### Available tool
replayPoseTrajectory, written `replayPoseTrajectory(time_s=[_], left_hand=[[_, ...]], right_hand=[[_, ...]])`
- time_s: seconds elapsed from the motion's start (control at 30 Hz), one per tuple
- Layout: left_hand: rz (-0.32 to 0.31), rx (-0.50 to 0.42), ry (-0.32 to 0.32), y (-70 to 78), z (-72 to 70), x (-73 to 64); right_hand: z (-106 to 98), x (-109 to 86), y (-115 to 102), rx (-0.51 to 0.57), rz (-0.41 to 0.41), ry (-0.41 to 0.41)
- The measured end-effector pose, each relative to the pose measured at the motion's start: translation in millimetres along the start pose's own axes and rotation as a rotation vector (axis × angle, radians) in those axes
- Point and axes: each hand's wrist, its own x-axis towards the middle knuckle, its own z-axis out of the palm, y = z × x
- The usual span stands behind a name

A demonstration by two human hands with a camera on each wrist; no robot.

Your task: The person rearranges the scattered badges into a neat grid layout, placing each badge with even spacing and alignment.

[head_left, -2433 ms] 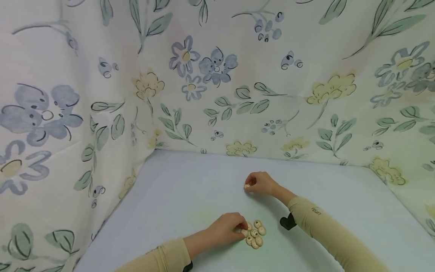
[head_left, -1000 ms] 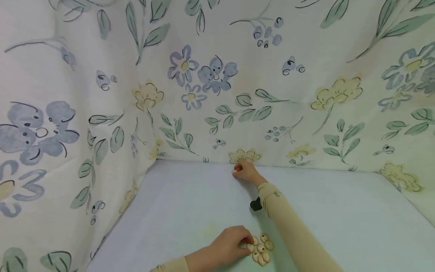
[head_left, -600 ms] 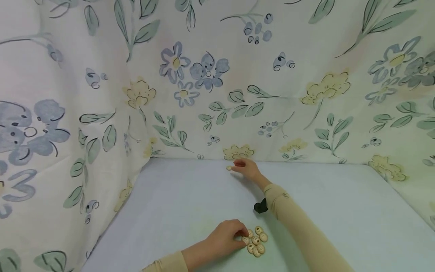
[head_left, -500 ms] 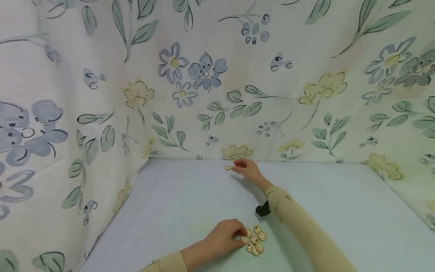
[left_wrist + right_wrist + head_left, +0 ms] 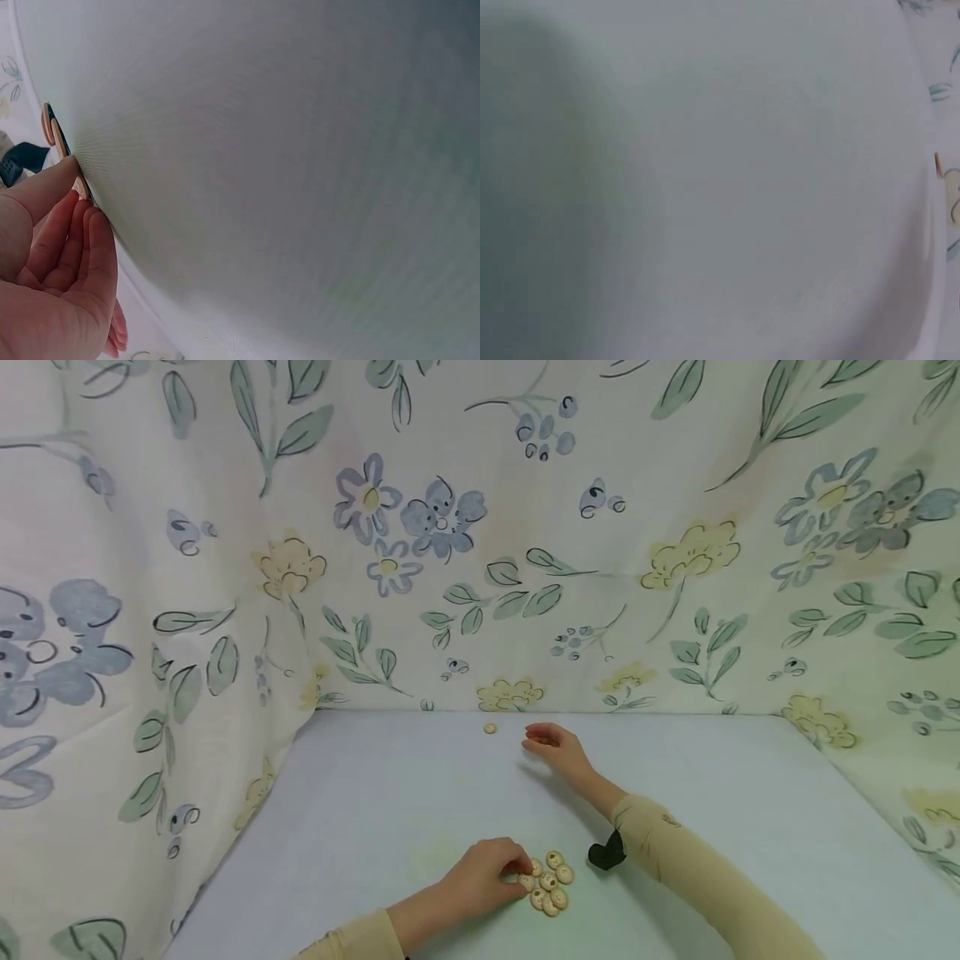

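A cluster of several small round wooden discs (image 5: 551,878) with dark printed marks lies on the table in front. At its left edge my left hand (image 5: 487,878) pinches one wooden disc (image 5: 527,883) between thumb and fingertips. The left wrist view shows that disc (image 5: 81,184) edge-on between thumb and fingers. Far back, a single wooden disc (image 5: 490,728) lies flat near the table's rear edge. My right hand (image 5: 564,756) hovers to the right of it, fingers loosely bent and holding nothing. The right wrist view does not show the hand.
The pale table (image 5: 390,793) is bordered by a floral curtain (image 5: 450,635) at the back and both sides. A black wrist device (image 5: 606,852) hangs under the right sleeve (image 5: 697,868).
My right hand carried a wooden disc to the back of the table, let go of it and drew back to the right. The left hand stays at the cluster.
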Motion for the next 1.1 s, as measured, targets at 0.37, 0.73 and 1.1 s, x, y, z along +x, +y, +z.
replayPoseTrajectory(time_s=[0.37,0.73,1.1], left_hand=[[-0.013,-0.050,-0.014,-1.8,-0.4,0.3],[-0.012,-0.053,-0.008,1.6,-2.2,-0.1],[0.027,-0.046,0.019,-0.9,0.2,0.3]], right_hand=[[-13.5,-44.2,-6.7,0.094,0.017,-0.051],[-16.1,-89.7,-7.0,0.166,0.082,-0.101],[-18.2,-140.4,-11.3,0.183,0.100,-0.176]])
